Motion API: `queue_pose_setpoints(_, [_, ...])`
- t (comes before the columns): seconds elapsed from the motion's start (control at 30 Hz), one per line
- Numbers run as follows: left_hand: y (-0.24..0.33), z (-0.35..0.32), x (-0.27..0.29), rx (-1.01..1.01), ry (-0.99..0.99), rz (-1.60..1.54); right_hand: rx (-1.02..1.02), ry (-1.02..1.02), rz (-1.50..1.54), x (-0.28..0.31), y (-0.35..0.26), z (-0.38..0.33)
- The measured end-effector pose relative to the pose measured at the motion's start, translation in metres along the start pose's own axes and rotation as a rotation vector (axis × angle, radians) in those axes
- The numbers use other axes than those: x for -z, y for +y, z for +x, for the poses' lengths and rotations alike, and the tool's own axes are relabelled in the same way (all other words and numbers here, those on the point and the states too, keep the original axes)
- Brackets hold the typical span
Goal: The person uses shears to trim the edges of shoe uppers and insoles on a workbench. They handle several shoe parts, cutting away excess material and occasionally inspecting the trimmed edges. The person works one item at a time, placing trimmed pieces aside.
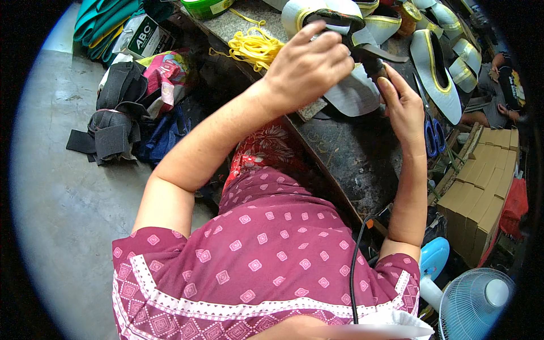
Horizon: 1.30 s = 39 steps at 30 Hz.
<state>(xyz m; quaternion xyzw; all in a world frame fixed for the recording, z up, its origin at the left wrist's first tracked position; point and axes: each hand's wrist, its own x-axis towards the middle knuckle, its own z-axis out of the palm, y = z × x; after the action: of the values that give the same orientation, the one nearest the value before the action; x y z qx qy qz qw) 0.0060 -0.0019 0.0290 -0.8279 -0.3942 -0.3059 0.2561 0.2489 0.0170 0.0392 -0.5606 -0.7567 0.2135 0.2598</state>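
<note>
My right hand point(403, 105) is wrapped round the dark handle of a hammer point(384, 54) with a curved metal head, held over the bench. Beside it, my left hand point(311, 62) is closed, its fingers curled near the hammer's head; anything in them is hidden. Just beyond the left hand lies a white shoe upper point(294, 16) with a dark opening. A pale grey shoe piece point(356, 95) rests on the bench below both hands. To the left of my left hand is a bundle of yellow cord point(255, 48).
The dark workbench point(354, 150) carries a white shoe point(435, 76) with yellow edging and blue-handled scissors point(434, 137). Cardboard point(479, 184) and a fan point(476, 306) stand at right. Fabric scraps point(113, 107) and a box point(144, 37) lie at left. Another person point(504, 85) sits far right.
</note>
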Motion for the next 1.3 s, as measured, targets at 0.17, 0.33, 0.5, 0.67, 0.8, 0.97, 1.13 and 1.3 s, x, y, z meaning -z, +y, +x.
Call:
queue_pose_setpoints(0.17, [-0.019, 0.019, 0.012, -0.074, -0.296, 0.1, -0.011, 0.088, 0.576, 0.018, -0.004, -0.006])
queue_pose_setpoints(0.33, [0.004, 0.03, 0.06, 0.124, -0.366, 0.097, 0.12, 0.278, 0.632, 0.063, -0.014, -0.026])
queue_pose_setpoints(0.5, [0.023, 0.032, 0.05, 0.415, -0.29, 0.028, 0.198, 0.361, 0.67, 0.084, -0.023, -0.035])
queue_pose_setpoints(0.67, [0.036, 0.024, -0.003, 0.37, -0.437, -0.044, 0.246, 0.315, 0.543, 0.07, -0.026, -0.032])
queue_pose_setpoints(0.8, [0.028, 0.006, -0.015, 0.358, -0.294, -0.075, 0.211, 0.27, 0.091, 0.042, -0.027, -0.016])
queue_pose_setpoints(0.97, [0.024, 0.004, -0.009, 0.331, -0.168, -0.038, 0.309, 0.183, -0.439, 0.002, -0.024, -0.004])
queue_pose_setpoints(1.13, [0.037, -0.006, 0.012, 0.322, -0.153, 0.113, 0.236, 0.171, -0.404, -0.001, -0.02, -0.003])
queue_pose_setpoints(1.3, [0.039, -0.016, 0.016, 0.366, -0.095, -0.033, 0.122, 0.093, -0.27, 0.003, -0.022, -0.005])
